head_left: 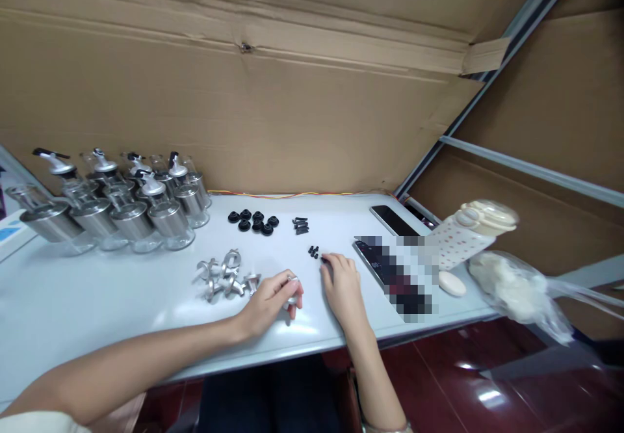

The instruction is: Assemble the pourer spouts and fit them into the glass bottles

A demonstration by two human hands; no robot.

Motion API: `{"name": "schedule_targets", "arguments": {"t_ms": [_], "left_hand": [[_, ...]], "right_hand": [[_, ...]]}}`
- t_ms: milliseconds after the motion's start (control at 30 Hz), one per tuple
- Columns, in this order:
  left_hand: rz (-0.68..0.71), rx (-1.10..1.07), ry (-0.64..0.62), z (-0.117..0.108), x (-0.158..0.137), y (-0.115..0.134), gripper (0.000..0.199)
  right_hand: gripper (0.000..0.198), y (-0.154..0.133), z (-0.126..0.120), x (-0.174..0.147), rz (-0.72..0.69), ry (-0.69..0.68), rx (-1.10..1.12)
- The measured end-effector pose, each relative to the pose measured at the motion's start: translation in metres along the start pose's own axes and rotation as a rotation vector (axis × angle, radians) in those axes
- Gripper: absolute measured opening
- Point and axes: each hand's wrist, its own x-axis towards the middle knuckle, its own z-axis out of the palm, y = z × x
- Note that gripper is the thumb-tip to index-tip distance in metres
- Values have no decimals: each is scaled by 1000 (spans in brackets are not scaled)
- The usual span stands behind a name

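Observation:
My left hand [268, 301] is closed around a silvery metal pourer cap [292, 281], held just above the table near its front edge. To its left lie several similar silvery metal caps [231, 262] in a loose group. My right hand [344, 290] is low over the table, its thumb and forefinger drawn together at a small black piece [324, 260]; the fingers hide most of it. Just left of those fingertips sit several tiny black plugs [313, 251]. Farther back are short black levers [301, 226] in a stack and several round black stoppers [257, 225].
Glass and steel oil bottles [168, 218] crowd the left side, some with pourers fitted. At the right are two phones [392, 220], a dotted cream bottle [461, 231], a white oval object [452, 283] and a plastic bag [511, 287]. Cardboard [292, 127] walls the back.

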Motion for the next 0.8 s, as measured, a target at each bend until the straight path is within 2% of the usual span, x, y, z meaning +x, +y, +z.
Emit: {"name": "schedule_targets", "arguments": {"t_ms": [100,267,467,633,800], "left_hand": [[-12,-26,-14,-1,1,1,31],[0,-21,-58,-3,1,1,28],[-24,8,-91,-2,2,3,25],[-42,-3,-90,-2,2,4,28],[-36,5,-79,-2,1,4,28]], "right_hand": [[21,2,-2,-1,-1,56,87],[23,-1,-3,-4,-28,77,78],[22,-3,-3,-4,-78,11,-4],[27,-8,-7,-3,-167,-142,-94],[33,-14,-12,-2,-220,-196,-97]]}}
